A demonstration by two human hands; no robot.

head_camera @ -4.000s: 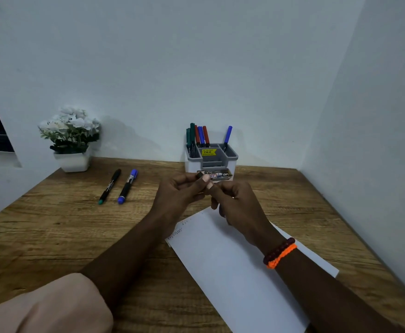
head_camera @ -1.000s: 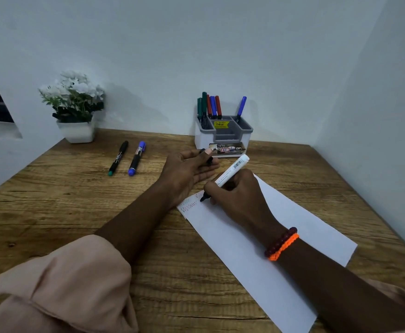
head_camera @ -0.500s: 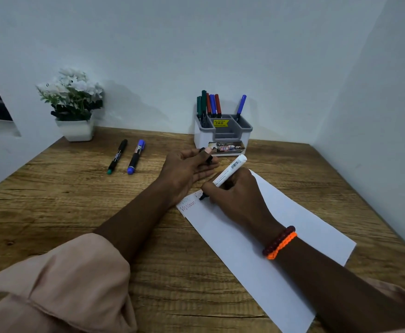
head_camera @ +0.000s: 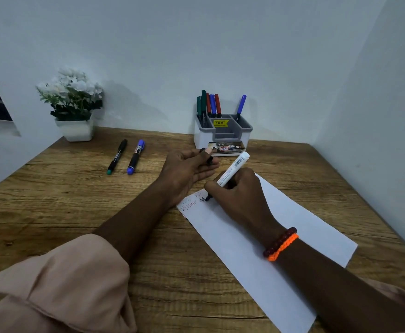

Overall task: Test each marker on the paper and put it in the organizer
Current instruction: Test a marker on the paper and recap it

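Observation:
My right hand (head_camera: 241,198) grips a white-barrelled marker (head_camera: 233,168) with its black tip down on the white paper (head_camera: 292,236), next to a small black scribble and red zigzag marks near the paper's far left corner. My left hand (head_camera: 187,170) rests at that corner and pinches the marker's black cap (head_camera: 209,159) between thumb and fingers. The grey-and-white organizer (head_camera: 223,134) stands at the back against the wall and holds several green, red and blue markers. A green-ended black marker (head_camera: 117,156) and a blue marker (head_camera: 136,156) lie side by side on the table at the left.
A white pot of white flowers (head_camera: 72,104) sits at the back left corner. The wooden table (head_camera: 76,212) is closed in by walls at the back and on the right. The paper lies diagonally toward the near right.
Since four seconds ago the marker was uncapped and brought down to the paper. Over the last second its tip has left a small black mark beside the red scribbles.

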